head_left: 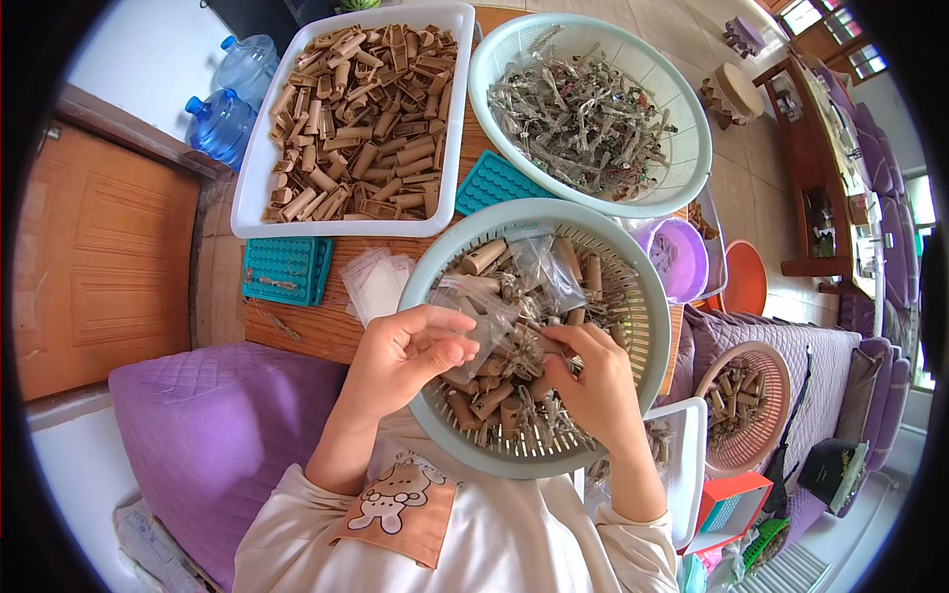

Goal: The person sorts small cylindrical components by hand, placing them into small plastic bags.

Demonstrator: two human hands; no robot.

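A grey-green slotted basket (427,259) sits in front of me, filled with brown tube-shaped pieces (491,400) and small clear-wrapped items. At its left side my left hand (417,354) is curled, thumb and forefinger close together at a clear plastic bag (481,314). Over the basket's right half, my right hand (597,383) has its fingertips pinched down among the contents. What it pinches is too small and too covered to name. Another clear bag (547,274) lies on the heap toward the far side.
Behind stand a white tray (243,212) of brown pieces and a pale green basket (700,158) of wrapped items. Teal ridged trays (285,259) and flat clear bags (376,282) lie on the wooden table (287,331). A purple bucket (700,259) and pink basket (776,371) are at right.
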